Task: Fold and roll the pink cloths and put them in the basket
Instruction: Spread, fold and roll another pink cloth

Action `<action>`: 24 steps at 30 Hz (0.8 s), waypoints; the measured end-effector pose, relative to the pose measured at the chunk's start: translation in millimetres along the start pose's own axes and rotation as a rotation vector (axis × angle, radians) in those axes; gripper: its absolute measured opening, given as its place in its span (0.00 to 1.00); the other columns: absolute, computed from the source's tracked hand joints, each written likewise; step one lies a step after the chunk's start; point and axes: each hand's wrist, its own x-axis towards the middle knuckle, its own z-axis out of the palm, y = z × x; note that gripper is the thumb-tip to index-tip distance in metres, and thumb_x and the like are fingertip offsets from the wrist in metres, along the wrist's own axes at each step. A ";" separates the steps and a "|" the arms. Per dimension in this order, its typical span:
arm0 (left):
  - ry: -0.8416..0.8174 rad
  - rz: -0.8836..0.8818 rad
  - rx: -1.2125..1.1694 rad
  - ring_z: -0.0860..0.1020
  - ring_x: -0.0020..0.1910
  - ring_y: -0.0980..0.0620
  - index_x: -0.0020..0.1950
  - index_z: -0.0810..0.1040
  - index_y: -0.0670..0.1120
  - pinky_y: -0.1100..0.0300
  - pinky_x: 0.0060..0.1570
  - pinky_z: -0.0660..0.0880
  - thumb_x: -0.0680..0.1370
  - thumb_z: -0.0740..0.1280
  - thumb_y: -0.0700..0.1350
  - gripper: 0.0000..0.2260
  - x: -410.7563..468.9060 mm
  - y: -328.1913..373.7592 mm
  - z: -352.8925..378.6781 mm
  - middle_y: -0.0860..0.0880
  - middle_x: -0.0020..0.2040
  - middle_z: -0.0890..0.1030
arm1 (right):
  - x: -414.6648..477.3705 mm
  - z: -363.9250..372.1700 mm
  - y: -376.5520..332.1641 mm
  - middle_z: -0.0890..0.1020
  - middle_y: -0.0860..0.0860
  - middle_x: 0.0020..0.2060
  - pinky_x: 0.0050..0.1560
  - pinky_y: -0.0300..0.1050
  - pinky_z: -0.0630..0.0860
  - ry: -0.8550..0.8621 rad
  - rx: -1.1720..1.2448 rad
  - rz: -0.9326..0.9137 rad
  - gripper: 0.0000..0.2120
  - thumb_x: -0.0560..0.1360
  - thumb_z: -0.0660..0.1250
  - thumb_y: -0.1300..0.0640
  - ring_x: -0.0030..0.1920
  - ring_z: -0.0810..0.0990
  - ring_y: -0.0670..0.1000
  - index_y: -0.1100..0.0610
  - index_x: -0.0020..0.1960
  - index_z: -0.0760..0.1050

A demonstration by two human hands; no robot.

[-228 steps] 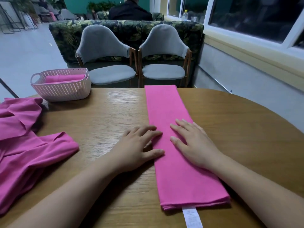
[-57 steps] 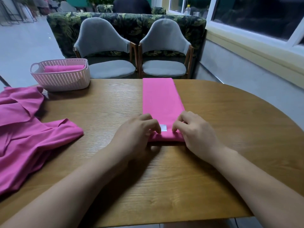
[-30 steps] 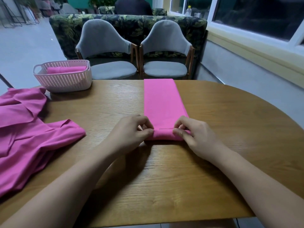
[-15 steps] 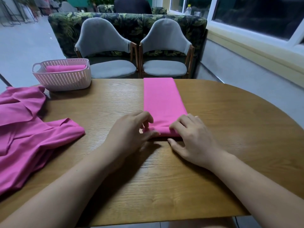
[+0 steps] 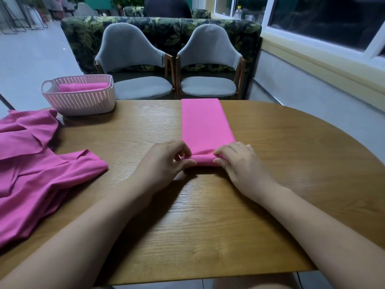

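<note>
A pink cloth (image 5: 205, 124), folded into a long strip, lies along the middle of the wooden table (image 5: 291, 163), its far end at the table's back edge. Its near end is rolled into a small roll (image 5: 204, 159). My left hand (image 5: 164, 161) pinches the roll's left end between thumb and fingers. On the roll's right end, my right hand (image 5: 239, 163) grips with curled fingers. A pale pink perforated basket (image 5: 83, 101) stands at the back left with a rolled pink cloth (image 5: 82, 86) inside.
A heap of loose pink cloths (image 5: 31, 167) covers the table's left side. Two grey chairs (image 5: 133, 65) (image 5: 210, 65) stand behind the table, with a leaf-patterned sofa back behind them. A wall with a window sill runs along the right.
Over the last seconds the strip's near end has been rolled away from me, so the flat part is shorter. The white label is now hidden inside the roll. Both hands moved forward with it.
</note>
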 end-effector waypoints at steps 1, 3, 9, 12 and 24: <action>-0.011 -0.040 -0.003 0.79 0.43 0.59 0.50 0.82 0.55 0.63 0.43 0.74 0.75 0.77 0.56 0.10 0.6 0.9 -0.8 0.57 0.43 0.82 | 1.0 -0.1 -0.7 0.81 0.48 0.49 0.52 0.56 0.71 -0.019 0.014 0.015 0.14 0.84 0.59 0.44 0.51 0.78 0.55 0.51 0.58 0.78; -0.048 -0.111 -0.045 0.81 0.39 0.59 0.50 0.82 0.55 0.68 0.38 0.72 0.76 0.77 0.56 0.08 0.9 3.1 -3.6 0.56 0.41 0.83 | 1.4 -3.2 -2.1 0.82 0.48 0.48 0.52 0.56 0.71 -0.055 0.061 0.033 0.13 0.84 0.58 0.44 0.51 0.79 0.54 0.50 0.57 0.78; -0.158 -0.144 -0.160 0.82 0.36 0.59 0.47 0.80 0.54 0.66 0.36 0.74 0.79 0.75 0.52 0.06 -3.4 9.9 -5.1 0.58 0.39 0.84 | -6.0 -12.4 -2.1 0.81 0.46 0.42 0.49 0.55 0.74 -0.100 0.207 0.026 0.04 0.85 0.64 0.52 0.44 0.78 0.51 0.51 0.55 0.77; -0.108 -0.140 -0.086 0.80 0.37 0.61 0.45 0.80 0.55 0.67 0.35 0.69 0.78 0.75 0.55 0.07 -2.5 8.9 -2.3 0.61 0.39 0.83 | -4.3 -12.3 -7.4 0.80 0.49 0.47 0.49 0.55 0.71 0.002 0.024 -0.054 0.06 0.83 0.65 0.55 0.48 0.78 0.54 0.53 0.56 0.80; 0.104 0.085 0.062 0.78 0.45 0.56 0.49 0.80 0.55 0.51 0.45 0.78 0.75 0.77 0.55 0.09 -5.1 10.4 7.4 0.58 0.46 0.77 | -6.0 -1.8 -11.5 0.78 0.49 0.50 0.53 0.55 0.72 0.014 -0.068 -0.109 0.11 0.80 0.71 0.47 0.52 0.77 0.55 0.53 0.58 0.80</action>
